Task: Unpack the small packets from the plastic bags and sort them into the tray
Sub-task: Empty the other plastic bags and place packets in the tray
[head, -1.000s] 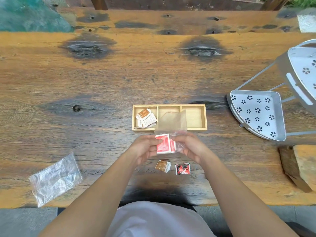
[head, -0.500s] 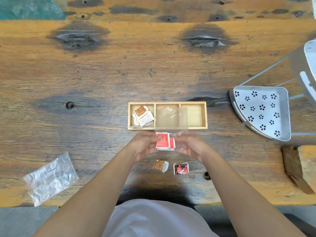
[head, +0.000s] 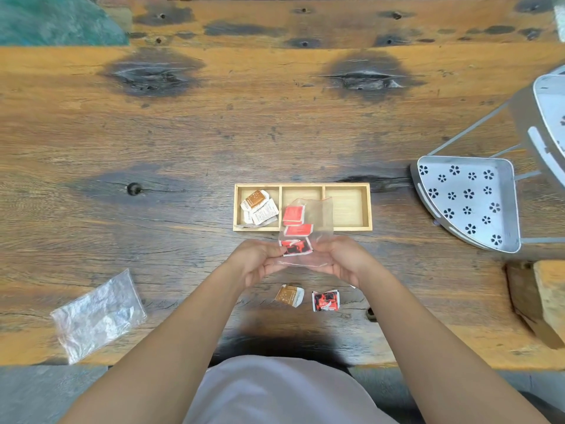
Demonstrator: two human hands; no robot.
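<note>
A clear plastic bag [head: 321, 215] is held above the near edge of the wooden three-compartment tray [head: 348, 229]. My left hand [head: 256, 264] pinches its left side and my right hand [head: 345, 261] grips its right side. Inside the bag, red packets [head: 295, 228] are spread in a line toward the bag's far end. The tray's left compartment holds brown and white packets [head: 258, 206]. The bag partly covers the middle compartment. A brown packet [head: 289, 295] and a red-and-black packet [head: 325, 300] lie on the table below my hands.
A crumpled clear bag [head: 97, 313] lies near the table's front left edge. A grey metal perforated corner rack [head: 467, 203] stands at the right. A wooden block [head: 538, 298] sits at the front right. The table's front edge runs just below the loose packets.
The red packets, bunched together between my hands before, have slid apart inside the bag toward its far end. The bag has tipped toward the tray. Both hands keep their hold.
</note>
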